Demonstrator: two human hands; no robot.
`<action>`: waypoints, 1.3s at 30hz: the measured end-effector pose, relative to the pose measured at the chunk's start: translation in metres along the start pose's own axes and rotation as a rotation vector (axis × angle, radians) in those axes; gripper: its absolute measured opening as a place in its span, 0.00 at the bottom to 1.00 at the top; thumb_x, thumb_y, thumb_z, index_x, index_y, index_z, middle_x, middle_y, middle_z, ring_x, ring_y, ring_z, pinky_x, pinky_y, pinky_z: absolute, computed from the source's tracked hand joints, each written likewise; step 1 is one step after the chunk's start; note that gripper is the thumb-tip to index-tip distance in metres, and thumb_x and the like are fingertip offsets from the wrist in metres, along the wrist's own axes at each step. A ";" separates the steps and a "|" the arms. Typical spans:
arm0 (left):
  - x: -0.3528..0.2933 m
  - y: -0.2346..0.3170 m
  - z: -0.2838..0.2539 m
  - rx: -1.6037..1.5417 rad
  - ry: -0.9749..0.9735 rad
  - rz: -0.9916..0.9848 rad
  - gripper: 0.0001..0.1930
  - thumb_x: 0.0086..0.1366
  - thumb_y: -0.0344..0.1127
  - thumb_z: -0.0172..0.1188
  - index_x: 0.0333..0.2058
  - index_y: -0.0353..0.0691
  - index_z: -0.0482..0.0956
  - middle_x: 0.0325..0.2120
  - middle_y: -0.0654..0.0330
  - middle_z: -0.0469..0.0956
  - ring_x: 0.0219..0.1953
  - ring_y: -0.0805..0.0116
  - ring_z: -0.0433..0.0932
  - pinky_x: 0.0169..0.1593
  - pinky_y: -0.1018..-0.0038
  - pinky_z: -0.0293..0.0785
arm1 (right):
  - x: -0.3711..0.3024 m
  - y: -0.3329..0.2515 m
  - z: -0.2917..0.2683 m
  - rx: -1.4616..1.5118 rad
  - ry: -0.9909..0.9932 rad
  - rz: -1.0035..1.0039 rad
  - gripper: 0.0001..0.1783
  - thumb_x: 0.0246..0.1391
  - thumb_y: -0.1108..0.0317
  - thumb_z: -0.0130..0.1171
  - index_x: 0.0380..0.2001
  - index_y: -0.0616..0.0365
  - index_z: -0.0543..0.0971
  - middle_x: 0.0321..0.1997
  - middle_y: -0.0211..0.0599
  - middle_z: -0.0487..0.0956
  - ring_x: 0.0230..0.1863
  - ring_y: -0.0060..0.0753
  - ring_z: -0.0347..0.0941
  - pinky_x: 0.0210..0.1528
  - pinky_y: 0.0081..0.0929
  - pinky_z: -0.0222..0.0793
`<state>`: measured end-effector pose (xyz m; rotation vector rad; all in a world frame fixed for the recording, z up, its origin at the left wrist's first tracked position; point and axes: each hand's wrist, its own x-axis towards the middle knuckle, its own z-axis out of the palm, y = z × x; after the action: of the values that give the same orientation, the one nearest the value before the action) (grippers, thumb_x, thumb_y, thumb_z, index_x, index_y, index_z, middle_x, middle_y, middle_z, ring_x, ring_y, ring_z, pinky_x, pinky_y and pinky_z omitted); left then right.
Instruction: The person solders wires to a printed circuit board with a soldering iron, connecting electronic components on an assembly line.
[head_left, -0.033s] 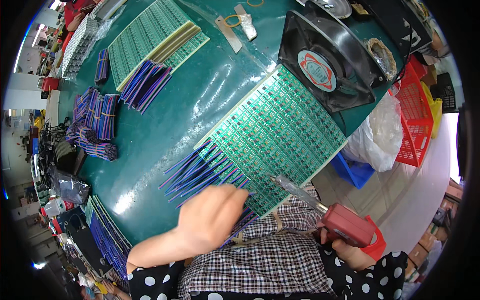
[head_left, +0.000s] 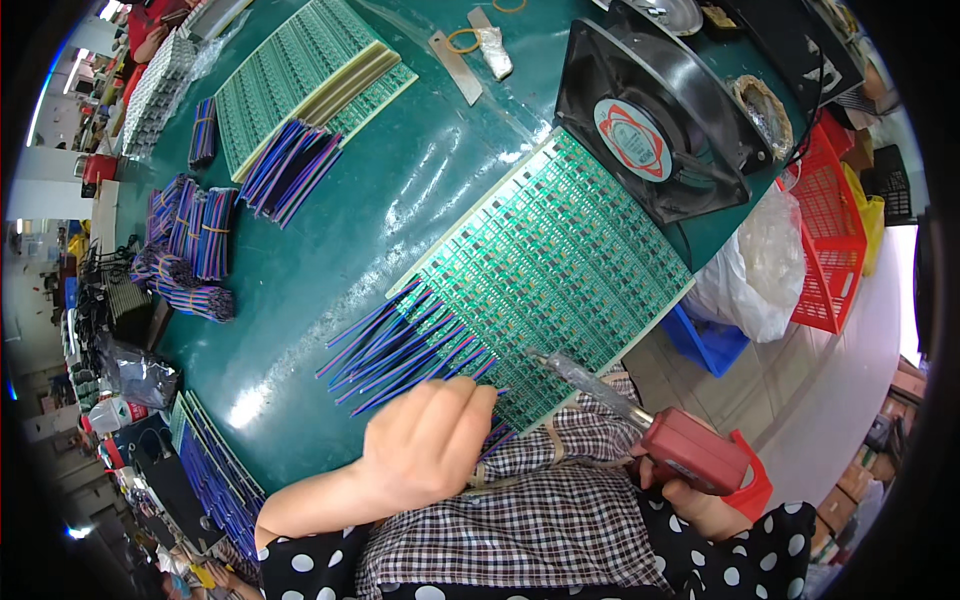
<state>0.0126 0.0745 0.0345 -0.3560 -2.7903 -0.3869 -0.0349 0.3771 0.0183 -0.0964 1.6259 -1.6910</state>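
Note:
A green panel of circuit boards (head_left: 570,250) lies at a slant on the table, its near corner over my lap. Blue, red and black wires (head_left: 400,345) stick out from its left edge in a row. My left hand (head_left: 425,435) is closed at the near end of that row, knuckles up; what the fingertips hold is hidden beneath it. My right hand (head_left: 700,505) grips the red body of a soldering gun (head_left: 695,450). Its metal barrel points up and left, with the tip over the panel near the wired edge.
A black fan (head_left: 650,120) stands beyond the panel. Stacked panels (head_left: 300,75), loose wires (head_left: 290,170) and tied wire bundles (head_left: 200,230) lie at left. Wired panels (head_left: 215,480) stand near left. Right, beyond the table edge, are a blue bin (head_left: 705,340) and red crate (head_left: 830,230).
My left hand has shifted slightly down and right, with its knuckles turned a little. The soldering gun and the panel look nearly the same.

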 end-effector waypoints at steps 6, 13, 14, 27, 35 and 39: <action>-0.003 -0.001 0.013 0.032 -0.116 -0.041 0.18 0.46 0.25 0.62 0.39 0.31 0.80 0.33 0.57 0.75 0.24 0.69 0.73 0.25 0.77 0.70 | -0.001 0.030 -0.008 -0.308 -0.021 -0.208 0.42 0.39 0.61 0.74 0.54 0.73 0.68 0.23 0.30 0.80 0.23 0.26 0.79 0.28 0.21 0.73; -0.006 -0.010 0.023 0.163 -0.089 0.126 0.18 0.46 0.30 0.59 0.38 0.31 0.80 0.33 0.60 0.76 0.24 0.76 0.70 0.21 0.85 0.65 | 0.007 0.028 -0.005 -0.233 -0.069 -0.163 0.41 0.40 0.60 0.74 0.55 0.72 0.69 0.24 0.30 0.81 0.24 0.26 0.80 0.29 0.20 0.74; -0.007 -0.010 0.024 0.170 -0.079 0.142 0.17 0.46 0.30 0.59 0.38 0.31 0.80 0.33 0.60 0.76 0.24 0.77 0.70 0.21 0.85 0.65 | 0.007 0.028 -0.005 -0.236 -0.071 -0.161 0.41 0.41 0.60 0.74 0.55 0.72 0.69 0.24 0.30 0.81 0.24 0.26 0.80 0.29 0.20 0.74; -0.008 -0.004 0.024 0.131 -0.065 0.064 0.17 0.46 0.27 0.59 0.38 0.32 0.81 0.30 0.58 0.74 0.24 0.73 0.73 0.23 0.80 0.69 | 0.001 0.027 -0.002 -0.337 0.018 -0.195 0.43 0.36 0.62 0.75 0.55 0.69 0.68 0.28 0.32 0.82 0.27 0.27 0.81 0.31 0.21 0.75; -0.005 0.003 0.014 0.057 -0.185 -0.065 0.20 0.47 0.27 0.61 0.43 0.33 0.78 0.34 0.56 0.73 0.30 0.66 0.75 0.30 0.75 0.73 | -0.002 0.030 -0.003 -0.336 0.042 -0.076 0.38 0.35 0.72 0.73 0.53 0.67 0.71 0.33 0.34 0.82 0.32 0.27 0.80 0.35 0.22 0.76; 0.015 -0.002 -0.015 -0.387 -0.319 -0.403 0.17 0.57 0.33 0.62 0.43 0.36 0.70 0.38 0.53 0.71 0.42 0.52 0.72 0.40 0.64 0.73 | -0.005 0.030 0.003 -0.219 0.197 -0.032 0.34 0.36 0.75 0.71 0.51 0.67 0.73 0.37 0.35 0.82 0.36 0.24 0.80 0.39 0.21 0.76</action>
<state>0.0023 0.0713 0.0529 0.0822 -3.0844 -1.0559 -0.0166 0.3810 -0.0052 -0.0648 1.9640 -1.5809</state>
